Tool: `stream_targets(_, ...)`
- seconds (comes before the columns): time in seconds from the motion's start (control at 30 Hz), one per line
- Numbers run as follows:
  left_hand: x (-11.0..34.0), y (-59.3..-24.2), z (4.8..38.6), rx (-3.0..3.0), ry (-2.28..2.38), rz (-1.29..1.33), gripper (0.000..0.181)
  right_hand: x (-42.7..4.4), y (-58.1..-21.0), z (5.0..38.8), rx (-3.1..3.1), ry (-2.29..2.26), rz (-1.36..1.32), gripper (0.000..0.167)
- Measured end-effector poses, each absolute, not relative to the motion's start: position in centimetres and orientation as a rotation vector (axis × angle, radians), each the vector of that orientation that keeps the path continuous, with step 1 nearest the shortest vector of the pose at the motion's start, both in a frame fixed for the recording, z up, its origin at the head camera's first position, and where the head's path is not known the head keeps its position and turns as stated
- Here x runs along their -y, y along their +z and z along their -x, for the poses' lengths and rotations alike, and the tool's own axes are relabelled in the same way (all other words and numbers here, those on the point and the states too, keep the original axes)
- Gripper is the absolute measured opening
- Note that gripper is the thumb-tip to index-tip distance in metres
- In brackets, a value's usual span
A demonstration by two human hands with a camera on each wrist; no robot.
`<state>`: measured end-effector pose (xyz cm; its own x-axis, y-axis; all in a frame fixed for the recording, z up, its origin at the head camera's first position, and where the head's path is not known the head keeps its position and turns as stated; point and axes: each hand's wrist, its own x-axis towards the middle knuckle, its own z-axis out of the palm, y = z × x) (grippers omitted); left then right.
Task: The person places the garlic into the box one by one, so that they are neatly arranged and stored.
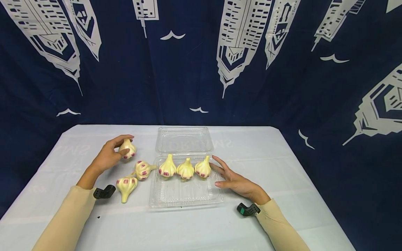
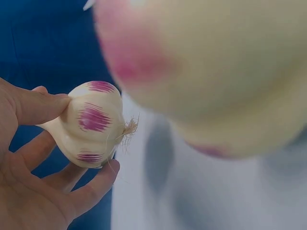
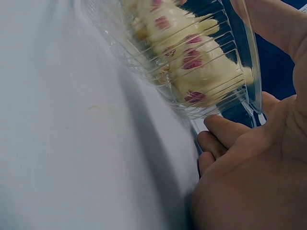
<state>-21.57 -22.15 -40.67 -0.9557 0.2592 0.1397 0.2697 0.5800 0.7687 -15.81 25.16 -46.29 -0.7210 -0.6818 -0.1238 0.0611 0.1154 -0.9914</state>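
Note:
Between thumb and fingers, my left hand (image 1: 109, 155) grips a garlic bulb (image 1: 128, 149) at the table's left; its roots and purple streaks show in the left wrist view. Two more garlic bulbs lie nearby: one on its side (image 1: 142, 170), its stem pointing at the box, and one with its stem toward me (image 1: 126, 185). Three garlic bulbs (image 1: 185, 169) stand in a row, stems up, along the back of a clear plastic box (image 1: 188, 195). At the box's right side rests my right hand (image 1: 237, 182), fingers loosely spread by its wall, holding nothing.
The clear lid (image 1: 184, 140) lies folded back behind the box. A white cloth covers the table (image 1: 263, 153). A dark blue curtain (image 1: 185, 76) with white printed buildings hangs behind it. One small dark speck (image 1: 98, 217) lies near my left forearm.

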Motion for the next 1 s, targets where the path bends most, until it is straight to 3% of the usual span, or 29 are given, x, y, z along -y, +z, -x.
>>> stream_targets(1.0,14.6,-36.0,18.2,2.698,-1.366,0.916,0.048,-25.2,-46.4,15.8,-1.822,-1.660,0.603,0.094)
